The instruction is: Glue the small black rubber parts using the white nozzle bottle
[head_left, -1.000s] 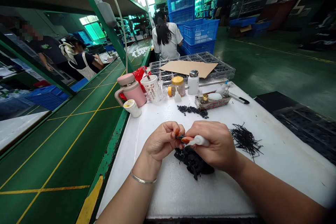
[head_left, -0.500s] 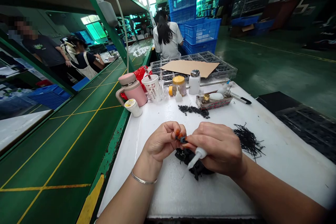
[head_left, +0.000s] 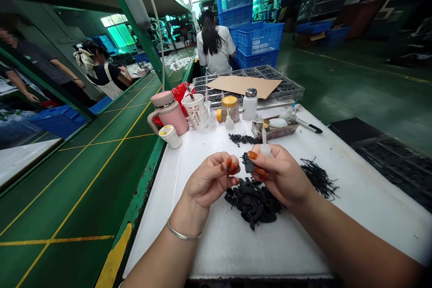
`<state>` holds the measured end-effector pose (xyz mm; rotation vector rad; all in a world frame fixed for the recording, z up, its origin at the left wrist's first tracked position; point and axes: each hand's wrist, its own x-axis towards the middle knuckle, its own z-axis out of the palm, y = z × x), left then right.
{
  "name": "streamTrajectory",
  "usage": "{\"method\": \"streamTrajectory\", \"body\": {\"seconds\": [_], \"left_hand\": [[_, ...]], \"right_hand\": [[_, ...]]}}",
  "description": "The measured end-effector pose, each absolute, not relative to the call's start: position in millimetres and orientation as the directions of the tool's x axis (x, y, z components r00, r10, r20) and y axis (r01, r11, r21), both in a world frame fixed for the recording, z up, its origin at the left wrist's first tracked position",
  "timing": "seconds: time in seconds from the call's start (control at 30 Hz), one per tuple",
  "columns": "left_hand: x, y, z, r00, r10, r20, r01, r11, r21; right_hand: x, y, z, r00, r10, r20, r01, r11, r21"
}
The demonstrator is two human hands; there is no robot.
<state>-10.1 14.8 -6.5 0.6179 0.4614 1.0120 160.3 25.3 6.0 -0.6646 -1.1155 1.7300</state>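
In the head view, the right hand grasps a small white squeeze bottle, its thin nozzle pointing up, and pinches a small black piece in its fingertips; the piece sits between the hands, its long axis roughly upright, nearer the right hand. The left hand curls inward just beside it; whether it holds anything cannot be told. Below both hands a heap of black pieces lies on the white tabletop; black bristle-like strands lie right of the heap; a smaller scatter of black bits lies beyond the hands; a shallow tray holds small bottles; a paper cup stands beside a pink mug.
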Motion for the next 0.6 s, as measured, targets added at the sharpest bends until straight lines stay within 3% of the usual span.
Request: {"method": "streamTrajectory", "body": {"seconds": [0.3, 0.6], "left_hand": [[-6.9, 12.7, -2.9, 0.439, 0.893, -0.101, -0.672, 0.401, 0.623], [-1.1, 8.8, -1.5, 0.405, 0.902, -0.147, -0.693, 0.408, 0.595]], "right_hand": [[158.3, 27.1, 2.4, -0.438, 0.898, 0.033, -0.447, -0.186, -0.875], [158.4, 23.6, 6.1, -0.351, 0.919, 0.177, -0.327, 0.057, -0.943]]}}
